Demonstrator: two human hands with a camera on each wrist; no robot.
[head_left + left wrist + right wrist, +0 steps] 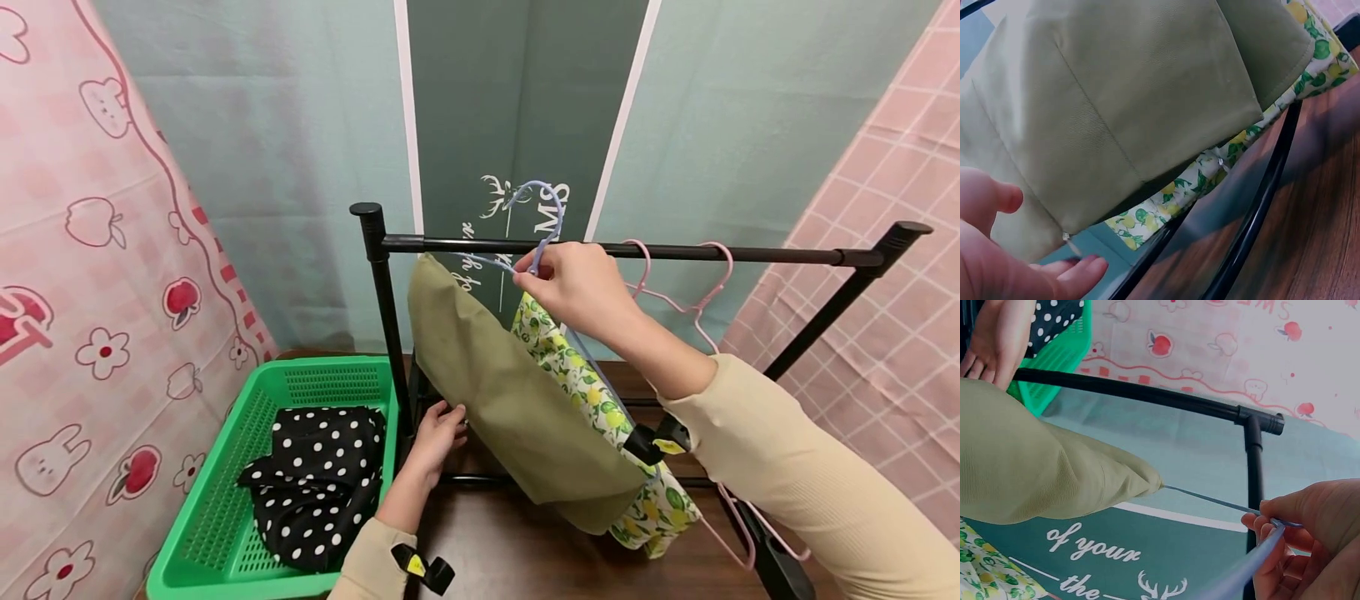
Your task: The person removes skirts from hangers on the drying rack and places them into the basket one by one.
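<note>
My right hand (583, 283) pinches a blue clothes hanger (558, 215) at the base of its hook, level with the rack's rail; the hook stands above the rail. An olive-green garment (510, 400) hangs slantwise from this hanger, one shoulder arm of which runs into its upper corner in the right wrist view. My left hand (435, 440) is beside the garment's lower left edge, fingers relaxed and thumb apart. In the left wrist view its fingertips (1088, 272) are right by a small tab at the garment's edge. Behind the olive garment hangs a lemon-print garment (577, 375).
The black rail (765, 254) spans the rack, with pink hangers (718, 275) hanging at its right. At the left stands a green basket (202, 500) holding black polka-dot cloth (322, 483). Printed curtains surround the rack, which stands over a brown wooden surface (480, 533).
</note>
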